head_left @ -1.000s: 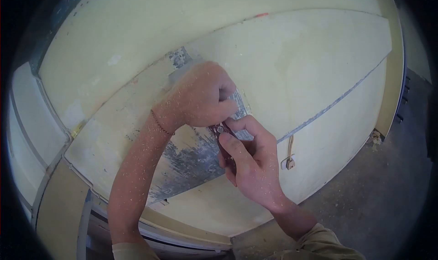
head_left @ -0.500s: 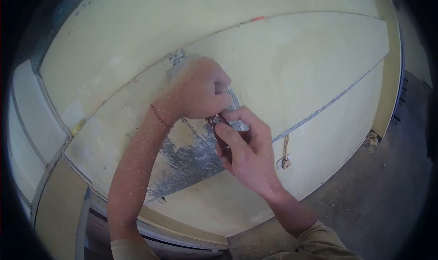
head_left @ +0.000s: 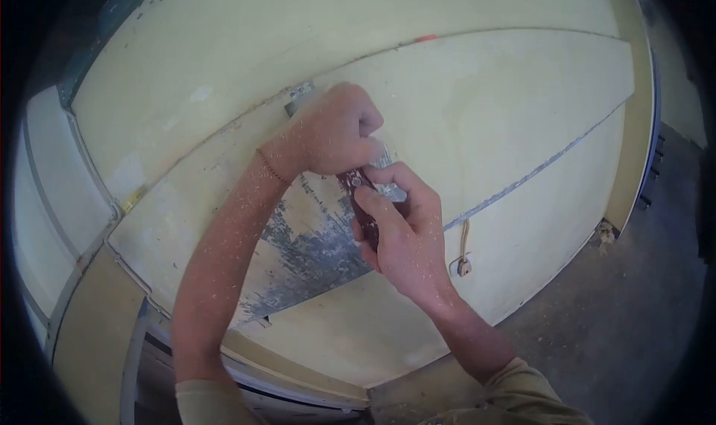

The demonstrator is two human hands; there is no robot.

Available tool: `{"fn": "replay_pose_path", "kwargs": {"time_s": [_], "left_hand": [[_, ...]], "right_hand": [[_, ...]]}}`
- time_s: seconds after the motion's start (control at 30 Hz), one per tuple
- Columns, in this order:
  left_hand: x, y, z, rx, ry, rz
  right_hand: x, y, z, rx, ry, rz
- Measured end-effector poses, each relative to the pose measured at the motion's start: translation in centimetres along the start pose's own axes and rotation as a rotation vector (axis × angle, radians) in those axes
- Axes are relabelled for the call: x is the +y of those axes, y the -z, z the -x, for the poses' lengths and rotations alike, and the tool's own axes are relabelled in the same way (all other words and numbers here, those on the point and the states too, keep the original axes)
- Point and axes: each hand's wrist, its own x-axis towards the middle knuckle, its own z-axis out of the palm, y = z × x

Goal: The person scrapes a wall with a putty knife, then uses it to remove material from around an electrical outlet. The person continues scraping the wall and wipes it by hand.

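Observation:
My right hand is closed round the dark reddish-brown, riveted handle of a scraper, thumb lying along its near face. Just above it, my left hand is curled into a fist over the upper end of the same tool, hiding most of what lies beyond the handle. Both hands are close over a pale cream wall panel. Around and below them, paint is worn off in a streaky grey patch. Small pale flecks dot my left forearm, and a thin cord circles that wrist.
To the lower right of the hands, a socket with a plug and short cable is on the wall. A grey bare line runs across the panel. White panelling stands at left, and grey floor shows at right.
Both hands and the scraper have moved slightly up the wall. More of the grey patch shows beneath my left hand. The view has shifted a little.

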Motion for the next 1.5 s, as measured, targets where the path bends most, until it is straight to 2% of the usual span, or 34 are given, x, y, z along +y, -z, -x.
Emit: {"fn": "replay_pose_path", "kwargs": {"time_s": [0.1, 0.17, 0.27, 0.33, 0.43, 0.47, 0.53, 0.6, 0.67, 0.73, 0.77, 0.83, 0.87, 0.93, 0.97, 1.03, 1.27, 1.37, 1.43, 1.5], "left_hand": [[0.5, -0.7, 0.6, -0.135, 0.028, -0.032], [0.6, -0.6, 0.3, -0.182, 0.005, -0.027], [-0.2, 0.2, -0.2, -0.099, 0.086, 0.011], [-0.4, -1.1, 0.4, -0.021, -0.009, 0.138], [0.1, -1.5, 1.1, 0.071, -0.073, 0.049], [0.0, -0.7, 0.4, 0.073, -0.085, 0.042], [-0.2, 1.3, -0.7, -0.140, 0.045, 0.044], [1.1, -0.3, 0.4, -0.159, 0.069, 0.051], [0.7, -1.1, 0.5, -0.158, 0.071, 0.043], [-0.9, -0.8, -0.2, 0.174, -0.098, 0.128], [-1.5, -0.7, -0.5, 0.173, -0.090, 0.139], [-2.8, 0.2, -1.3, 0.017, 0.092, 0.114], [-2.5, -0.1, -1.0, 0.025, 0.087, 0.104], [-0.8, -1.8, 0.3, 0.070, -0.164, 0.021], [-0.4, -1.7, 0.3, 0.074, -0.169, 0.023], [0.2, -1.1, 0.3, -0.123, -0.059, -0.031], [0.0, -1.2, 0.1, -0.136, -0.016, 0.002], [0.1, -0.8, -0.4, -0.059, -0.041, 0.020], [0.8, 0.1, -0.9, -0.112, 0.116, 0.016], [1.2, -0.9, 0.0, -0.119, 0.098, 0.059]], "right_hand": [[0.6, 0.4, 1.2, 0.048, -0.090, -0.064], [1.5, 0.1, 0.4, 0.041, -0.040, -0.072], [0.7, 0.0, -0.3, 0.024, -0.020, -0.058], [0.8, 0.2, 0.6, 0.020, -0.063, -0.046], [0.9, 0.5, 1.2, 0.038, -0.096, -0.075], [0.1, 0.2, 0.1, 0.010, -0.039, -0.039], [-0.5, 0.0, -0.3, -0.032, 0.011, 0.015], [0.7, 0.1, 0.9, 0.055, -0.072, 0.001], [1.7, -0.1, 0.9, 0.057, -0.021, -0.003], [1.2, -0.3, -0.4, 0.071, 0.042, -0.003], [0.5, -0.4, -1.5, 0.050, 0.040, -0.022], [-0.1, -0.5, -1.7, 0.014, 0.046, -0.042], [-0.2, -0.2, -0.8, 0.028, 0.009, -0.032], [0.4, 0.0, 0.6, 0.048, -0.028, -0.018], [0.9, 0.2, 1.0, 0.058, -0.057, -0.014], [0.9, 0.4, 1.1, 0.075, -0.085, -0.009], [0.8, 0.8, 0.6, 0.034, -0.058, 0.010], [-0.3, 1.0, -0.2, 0.009, -0.068, 0.003], [-1.0, 1.5, -0.2, 0.000, -0.099, -0.008], [-1.2, 2.1, 0.3, -0.031, -0.162, -0.016]]}}
